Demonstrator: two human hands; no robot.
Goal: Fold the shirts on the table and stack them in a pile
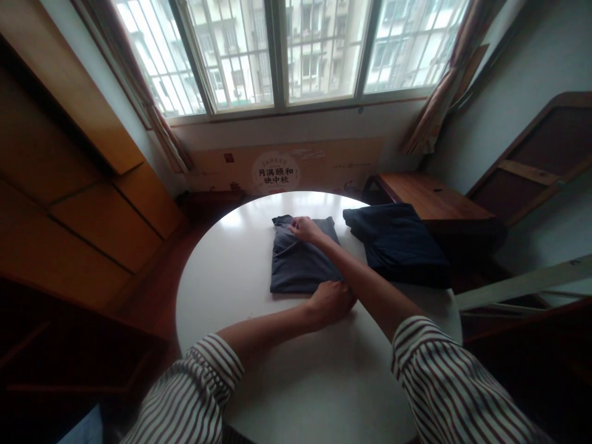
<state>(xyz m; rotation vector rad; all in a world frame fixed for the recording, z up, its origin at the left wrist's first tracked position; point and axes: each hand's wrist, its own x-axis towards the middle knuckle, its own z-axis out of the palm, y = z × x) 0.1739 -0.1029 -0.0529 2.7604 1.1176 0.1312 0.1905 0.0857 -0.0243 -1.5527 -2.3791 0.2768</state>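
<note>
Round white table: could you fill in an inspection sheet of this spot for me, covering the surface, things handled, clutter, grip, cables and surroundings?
Surface: round white table, with light reflecting near its far edge.
Things handled: grey cloth, folded roughly rectangular, lying on the table.
Clutter: dark folded cloth at the table's right side.
Grip: left hand at the grey cloth's near right corner, fingertips hidden; right hand on its far part, fingers bent; whether either pinches fabric, I cannot tell.
Cables: nothing seen.
Surroundings: barred window ahead, curtains at both sides, orange-brown cabinet left, wooden furniture right.
</note>
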